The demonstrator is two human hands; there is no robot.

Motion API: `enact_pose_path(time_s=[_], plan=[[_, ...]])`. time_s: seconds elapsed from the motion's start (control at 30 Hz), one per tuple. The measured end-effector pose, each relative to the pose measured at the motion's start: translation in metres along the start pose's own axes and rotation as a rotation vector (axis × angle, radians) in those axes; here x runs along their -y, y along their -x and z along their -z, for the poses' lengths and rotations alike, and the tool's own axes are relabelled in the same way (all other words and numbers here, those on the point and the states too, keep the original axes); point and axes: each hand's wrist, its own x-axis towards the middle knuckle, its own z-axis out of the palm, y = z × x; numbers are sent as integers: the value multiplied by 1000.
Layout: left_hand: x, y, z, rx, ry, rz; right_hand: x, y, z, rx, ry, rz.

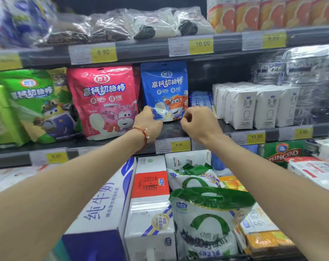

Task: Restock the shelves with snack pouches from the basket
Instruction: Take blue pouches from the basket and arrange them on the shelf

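Standing upright on the middle shelf [178, 131], beside the pink pouch [103, 100], the blue pouch [164, 91] is being seated: left hand [147, 120] grips its lower corner, right hand [197, 121] is loosely curled at the other, grip uncertain. Release and a return to the unseen basket are judged next.

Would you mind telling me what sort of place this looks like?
Most likely a grocery shop aisle: yellow price tags line the shelf edge, with a blue snack pouch and milk cartons stocked above.
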Motion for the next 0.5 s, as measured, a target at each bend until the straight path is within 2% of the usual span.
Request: enact_pose_path(time_s=[0.1, 0.23, 0.33, 0.5], plan=[[6, 33, 26, -49, -8, -149, 16, 12, -6, 33, -43, 57], [29, 70, 68, -217, -43, -249, 59, 37, -24, 25, -193, 128], [57, 101, 99, -308, -103, -258, 109, 60, -35, 14, -317, 228], [111, 158, 159, -350, -248, -174, 190, 102, -55, 40, -476, 335]])
